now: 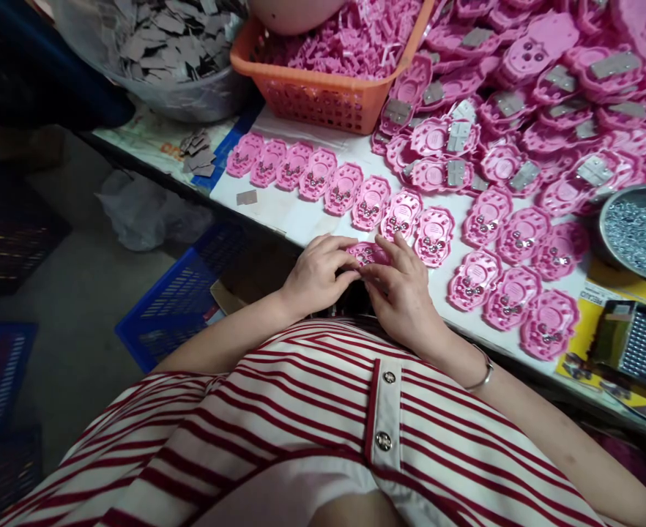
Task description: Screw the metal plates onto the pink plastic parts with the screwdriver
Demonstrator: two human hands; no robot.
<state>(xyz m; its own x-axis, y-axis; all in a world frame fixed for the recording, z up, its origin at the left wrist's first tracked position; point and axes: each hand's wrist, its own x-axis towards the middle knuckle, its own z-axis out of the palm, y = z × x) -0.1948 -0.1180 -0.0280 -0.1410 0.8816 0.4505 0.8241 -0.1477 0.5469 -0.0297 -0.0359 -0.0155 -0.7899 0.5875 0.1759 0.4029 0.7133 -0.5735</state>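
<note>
Between my left hand point(318, 274) and my right hand point(403, 293) is a pink plastic casing point(369, 254), gripped at both ends by the fingers near the table's front edge. Small shiny metal parts show inside it; the fingers hide its ends. Just beyond my hands, a slanting row of similar pink casings point(370, 203) lies on the white board point(279, 212), with metal bits in their lower halves. To the right of my right hand lie two short rows of the same casings point(513, 298). A single grey rectangular plate point(247, 197) rests left of them.
An orange basket point(323, 99) of small pink parts stands behind the row. Left of it is a clear tub point(191, 95) of grey plates. Pink casings point(543, 51) pile up at back right, near a metal bowl point(639, 252) of screws. A blue crate point(163, 300) sits below the table.
</note>
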